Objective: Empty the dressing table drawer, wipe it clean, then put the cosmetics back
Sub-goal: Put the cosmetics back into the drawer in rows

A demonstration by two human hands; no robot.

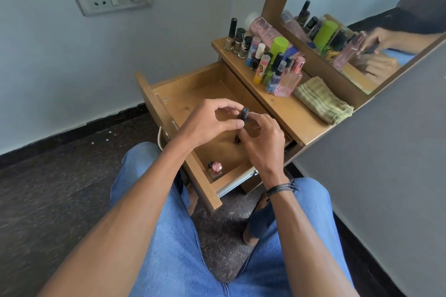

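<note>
Pinched between left hand (212, 120) and right hand (263, 144), a dark bottle (243, 115) hovers mid-frame above the drawer (183, 84), likely bound for the upper-right shelf (289, 108).

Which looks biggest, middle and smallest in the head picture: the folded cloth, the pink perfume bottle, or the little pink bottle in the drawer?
1. folded cloth: largest.
2. pink perfume bottle: middle.
3. little pink bottle in the drawer: smallest, even though it is nearer the camera.

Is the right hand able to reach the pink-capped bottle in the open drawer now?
Probably yes: the pink-capped bottle stands uncovered near the right hand, though that hand now holds a dark bottle.
</note>
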